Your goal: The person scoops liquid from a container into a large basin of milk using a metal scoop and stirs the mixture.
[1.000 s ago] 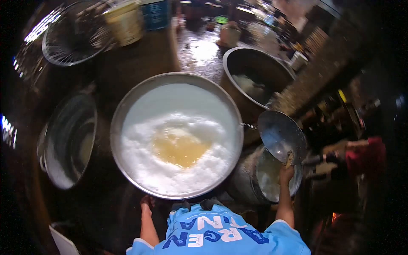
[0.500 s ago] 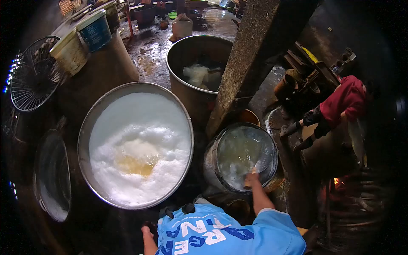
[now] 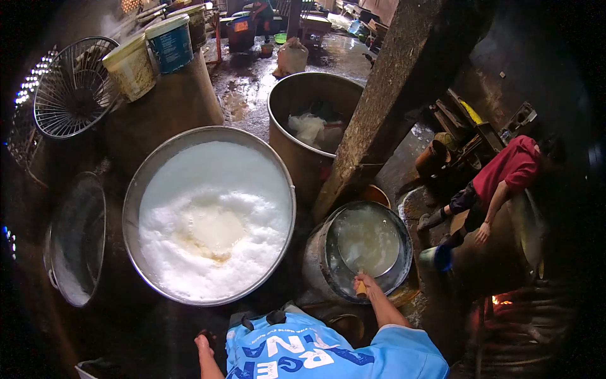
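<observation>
My right hand (image 3: 366,282) is closed round the wooden handle of a wide round ladle (image 3: 368,242). The ladle lies inside a metal drum (image 3: 319,256) at my right, over cloudy liquid. My left hand (image 3: 203,344) hangs low at my left side, below the large round basin; its fingers are too dark to make out. That basin (image 3: 130,221) stands in front of me, filled with white foam that has a pale, slightly yellow patch in the middle.
A slanting post (image 3: 379,114) rises behind the drum. Beyond stands a deep vat (image 3: 275,126) with whitish cloth inside. Buckets (image 3: 130,68) and a wire fan guard (image 3: 74,88) are at upper left, an oval tub (image 3: 77,237) at left. A person in red (image 3: 508,167) bends near a fire (image 3: 500,300).
The ladle has come down from above the drum to inside it, with my right hand on its handle. The yellow patch in the foam has become smaller and paler. The view has swung right.
</observation>
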### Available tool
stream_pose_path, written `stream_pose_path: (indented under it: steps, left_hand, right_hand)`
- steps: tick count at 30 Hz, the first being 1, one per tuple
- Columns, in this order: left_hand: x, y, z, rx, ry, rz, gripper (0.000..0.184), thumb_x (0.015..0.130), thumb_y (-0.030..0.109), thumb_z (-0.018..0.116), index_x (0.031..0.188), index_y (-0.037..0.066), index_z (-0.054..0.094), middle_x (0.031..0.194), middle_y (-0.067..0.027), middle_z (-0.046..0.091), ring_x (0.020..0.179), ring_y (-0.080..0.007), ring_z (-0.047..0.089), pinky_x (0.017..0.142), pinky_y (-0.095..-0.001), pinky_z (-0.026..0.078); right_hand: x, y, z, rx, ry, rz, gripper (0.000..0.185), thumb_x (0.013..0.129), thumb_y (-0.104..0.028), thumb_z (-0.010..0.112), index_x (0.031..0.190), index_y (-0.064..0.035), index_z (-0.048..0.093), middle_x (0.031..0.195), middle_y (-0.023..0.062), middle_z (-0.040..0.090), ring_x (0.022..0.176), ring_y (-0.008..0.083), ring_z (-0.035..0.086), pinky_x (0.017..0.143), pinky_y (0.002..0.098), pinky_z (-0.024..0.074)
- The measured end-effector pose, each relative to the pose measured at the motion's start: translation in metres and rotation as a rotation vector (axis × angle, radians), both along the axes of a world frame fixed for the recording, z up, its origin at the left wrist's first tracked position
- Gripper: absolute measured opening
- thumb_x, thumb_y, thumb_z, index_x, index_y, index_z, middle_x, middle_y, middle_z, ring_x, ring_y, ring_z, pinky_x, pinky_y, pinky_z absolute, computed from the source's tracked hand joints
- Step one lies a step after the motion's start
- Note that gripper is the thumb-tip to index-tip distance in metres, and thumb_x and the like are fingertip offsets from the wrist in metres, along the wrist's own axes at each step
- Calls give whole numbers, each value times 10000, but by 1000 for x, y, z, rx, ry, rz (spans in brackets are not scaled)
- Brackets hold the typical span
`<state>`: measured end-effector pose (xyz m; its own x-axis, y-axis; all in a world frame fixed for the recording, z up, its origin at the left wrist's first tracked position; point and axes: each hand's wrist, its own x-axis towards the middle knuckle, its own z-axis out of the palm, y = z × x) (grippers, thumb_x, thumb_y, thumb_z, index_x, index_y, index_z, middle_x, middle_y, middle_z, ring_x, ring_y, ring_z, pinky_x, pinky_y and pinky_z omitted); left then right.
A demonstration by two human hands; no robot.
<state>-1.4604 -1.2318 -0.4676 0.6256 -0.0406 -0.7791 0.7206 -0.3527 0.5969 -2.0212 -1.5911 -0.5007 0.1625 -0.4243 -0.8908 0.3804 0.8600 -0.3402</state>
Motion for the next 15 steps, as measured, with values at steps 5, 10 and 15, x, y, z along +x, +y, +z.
stream_pose_path:
  steps: [5,10,15]
  left_hand:
    - [0,38,-13,188,184,24,102,823,166,497,855,85,550,642,-78,535,511,-244,530,416,-395,397]
    - [7,61,-48,91,285,71,121,819,193,525,917,123,539,668,-64,540,504,-230,515,418,-375,379]
    - [34,67,-94,-31,347,-22,227,825,251,550,1035,168,538,737,-29,566,591,-220,545,511,-366,401]
  right_hand:
    - [-20,25,59,-50,160,98,82,833,-48,520,823,10,464,590,56,453,464,149,470,430,323,455]
    - [-22,28,110,-40,221,225,85,840,-44,521,862,25,477,606,65,449,457,143,444,427,317,446]
    - [47,20,201,1,215,327,82,850,-43,514,828,28,481,625,61,451,464,123,433,416,288,414]
